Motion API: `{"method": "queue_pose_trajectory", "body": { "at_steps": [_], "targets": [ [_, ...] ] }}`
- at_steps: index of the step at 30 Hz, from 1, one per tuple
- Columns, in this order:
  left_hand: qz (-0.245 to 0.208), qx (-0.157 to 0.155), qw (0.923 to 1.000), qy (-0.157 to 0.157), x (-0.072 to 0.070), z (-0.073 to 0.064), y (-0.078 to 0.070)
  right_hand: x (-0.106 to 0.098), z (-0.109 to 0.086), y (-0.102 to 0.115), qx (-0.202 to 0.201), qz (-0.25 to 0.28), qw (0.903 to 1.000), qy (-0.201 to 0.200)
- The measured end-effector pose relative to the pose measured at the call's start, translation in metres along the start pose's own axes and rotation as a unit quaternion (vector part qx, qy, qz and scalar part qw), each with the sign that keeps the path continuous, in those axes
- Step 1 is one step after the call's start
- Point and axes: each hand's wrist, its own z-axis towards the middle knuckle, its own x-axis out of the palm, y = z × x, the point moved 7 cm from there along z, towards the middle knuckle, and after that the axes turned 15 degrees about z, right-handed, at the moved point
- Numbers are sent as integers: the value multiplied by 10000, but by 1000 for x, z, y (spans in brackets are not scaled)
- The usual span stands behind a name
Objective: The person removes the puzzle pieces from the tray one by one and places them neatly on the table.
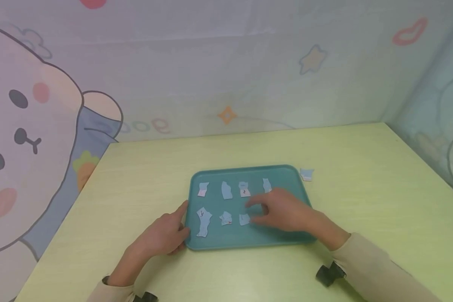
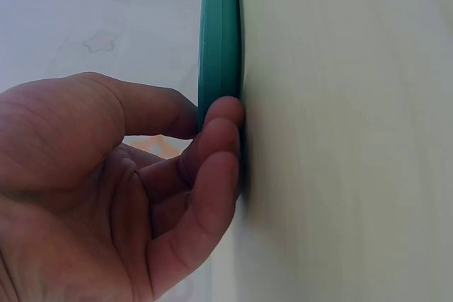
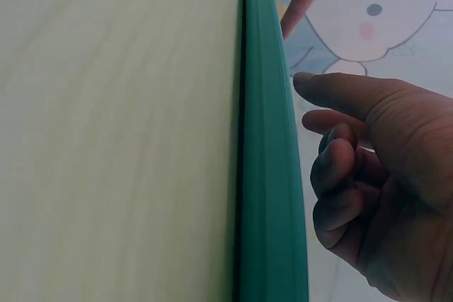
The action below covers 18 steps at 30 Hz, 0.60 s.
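A teal tray (image 1: 272, 241) lies on the table, with several torn pale paper scraps laid out on it in two rows. My left hand (image 1: 164, 233) grips the tray's left edge; in the left wrist view the thumb is on the rim and the curled fingers are against the outer side. Over the tray's right half hovers my right hand (image 1: 285, 209), thumb and forefinger apart, the other fingers loosely bent. Its thumb tip is right beside a small scrap (image 1: 243, 219) in the lower row. A narrow scrap (image 1: 266, 184) in the upper row is partly hidden behind this hand.
One more paper scrap (image 1: 307, 174) lies on the table (image 1: 355, 167), just outside the tray's far right corner. Behind the table hangs a pale cloth (image 1: 196, 67) printed with a bear, stars and letters. Dark devices (image 1: 330, 273) are strapped at both wrists.
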Motion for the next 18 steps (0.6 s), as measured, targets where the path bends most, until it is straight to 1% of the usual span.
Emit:
{"method": "queue_pose_trajectory", "body": {
  "at_steps": [7,18],
  "targets": [
    [-25,4,10000,18,1,1,1,7,0,-2,120,-56,9996,244],
    [32,-3,10000,6,1,2,1,8,-1,-2,159,-252,9992,270]
  ]
}}
